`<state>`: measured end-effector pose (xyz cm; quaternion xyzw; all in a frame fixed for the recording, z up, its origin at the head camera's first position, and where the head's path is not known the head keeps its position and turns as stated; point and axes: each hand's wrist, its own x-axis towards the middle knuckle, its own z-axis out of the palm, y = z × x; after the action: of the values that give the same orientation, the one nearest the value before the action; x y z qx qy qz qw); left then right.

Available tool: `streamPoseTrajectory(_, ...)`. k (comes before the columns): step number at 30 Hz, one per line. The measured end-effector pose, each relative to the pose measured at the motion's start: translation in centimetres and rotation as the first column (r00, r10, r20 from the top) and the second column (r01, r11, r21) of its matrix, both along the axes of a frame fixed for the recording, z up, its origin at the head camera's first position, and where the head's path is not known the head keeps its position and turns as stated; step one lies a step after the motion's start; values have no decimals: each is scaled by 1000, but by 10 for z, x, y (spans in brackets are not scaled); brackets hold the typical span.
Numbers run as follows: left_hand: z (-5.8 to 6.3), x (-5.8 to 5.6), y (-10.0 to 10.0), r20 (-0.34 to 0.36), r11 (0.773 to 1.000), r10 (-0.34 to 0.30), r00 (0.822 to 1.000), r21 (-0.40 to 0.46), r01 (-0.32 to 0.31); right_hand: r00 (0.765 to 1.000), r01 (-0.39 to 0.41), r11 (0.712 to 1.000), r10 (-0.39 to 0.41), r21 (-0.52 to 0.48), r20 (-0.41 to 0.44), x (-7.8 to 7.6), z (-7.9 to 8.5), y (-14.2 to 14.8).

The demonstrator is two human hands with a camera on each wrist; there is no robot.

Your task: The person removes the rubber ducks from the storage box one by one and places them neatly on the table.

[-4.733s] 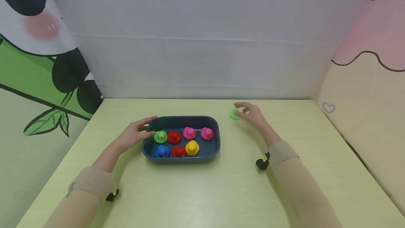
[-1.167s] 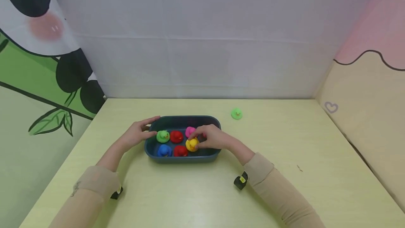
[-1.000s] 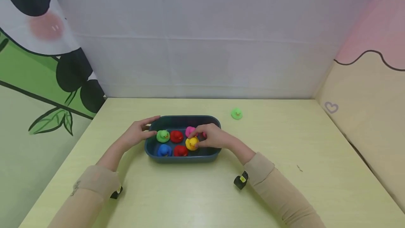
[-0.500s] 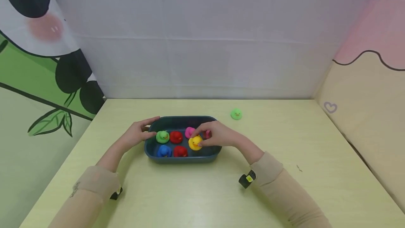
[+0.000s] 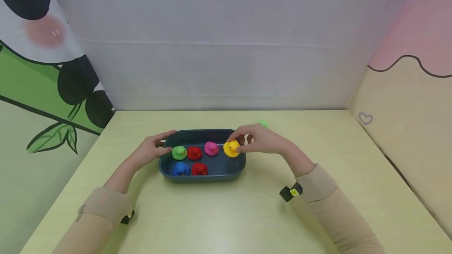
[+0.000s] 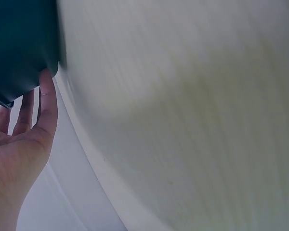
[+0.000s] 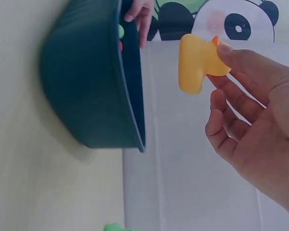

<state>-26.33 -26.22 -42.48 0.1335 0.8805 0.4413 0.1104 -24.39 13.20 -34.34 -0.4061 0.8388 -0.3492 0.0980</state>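
In the head view my right hand pinches a yellow rubber duck between thumb and fingers, over the right end of a dark blue-green tub. The right wrist view shows this yellow duck raised above the tub's rim. My left hand holds the tub's left end, with one finger against the outer wall. Inside the tub sit a green duck, two red ducks, a blue duck and a pink duck. A second pink duck is hidden behind the yellow one.
Another green duck sits on the pale wooden table behind my right hand, partly covered by it. A pale cloth wall closes off the back, and printed panels stand at the sides.
My right hand has let go of the green duck on the table, then taken the yellow duck from the tub's front row and lifted it up and right. The left hand stays on the tub.
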Motion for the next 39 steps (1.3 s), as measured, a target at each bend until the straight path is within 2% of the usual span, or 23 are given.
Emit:
streamPoseTrajectory(7,2,1,0,-8,1000,-10,1000,-2,10,997,51,998,-50,22,-54,-3,14,28)
streamPoseTrajectory(15,4,3,1,11,1000,-3,1000,4,3,993,115,993,-114,30,-31,-11,21,61)
streamPoseTrajectory(28,3,1,1,-1,1000,-12,1000,-5,12,979,202,979,-201,35,-25,-31,8,109)
streamPoseTrajectory(39,5,4,2,-2,1000,-16,1000,11,16,949,314,950,-313,-11,18,-48,-18,130)
